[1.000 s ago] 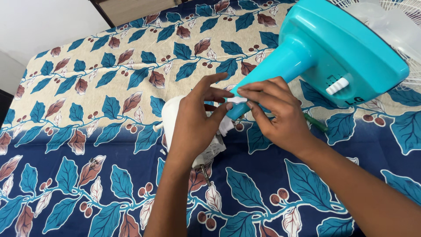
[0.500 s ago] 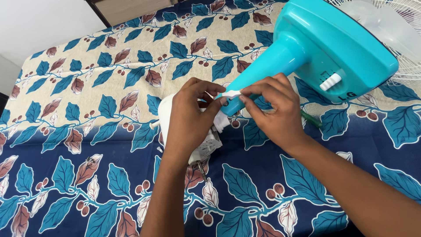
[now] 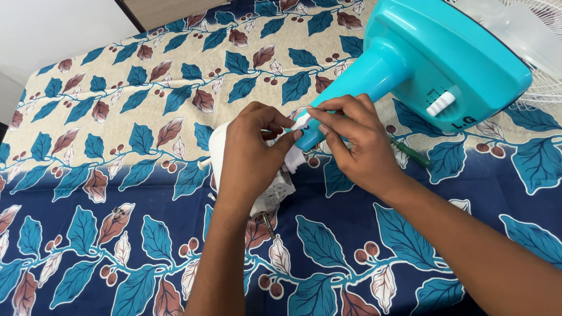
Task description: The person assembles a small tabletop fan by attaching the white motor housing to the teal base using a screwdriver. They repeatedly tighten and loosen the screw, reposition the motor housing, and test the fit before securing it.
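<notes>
Two bare hands meet at the narrow end of the turquoise plastic fan neck (image 3: 357, 79), which lies tilted across the desk (image 3: 88, 146) under a leaf-patterned blue and beige cloth. The left hand (image 3: 249, 158) and the right hand (image 3: 357, 146) both pinch a small flat white plastic piece (image 3: 302, 124) that sits right at the tip of the neck.

The left hand's fingers (image 3: 280, 120) are closed together on the near end of that piece, thumb below and forefinger above, while the right hand's fingers (image 3: 328, 117) clamp its far end against the turquoise tip. The piece therefore lies between the two sets of fingertips, touching both, and touching the neck; how it seats against the neck is hidden by the fingers.

To handle this well, I judge that the piece wants a light, even pinch from both sides, kept square to the tip so that it does not cock or slip out. The right palm resting along the neck would steady the heavy turquoise motor housing (image 3: 451, 64), which could otherwise roll.

Under the left palm lies a white rounded plastic part (image 3: 219, 149), mostly covered, with a pale ribbed block and a metal pin (image 3: 268, 221) showing just below the wrist. A thin green-handled tool (image 3: 413, 153) lies on the cloth just beyond the right hand, not touched.
</notes>
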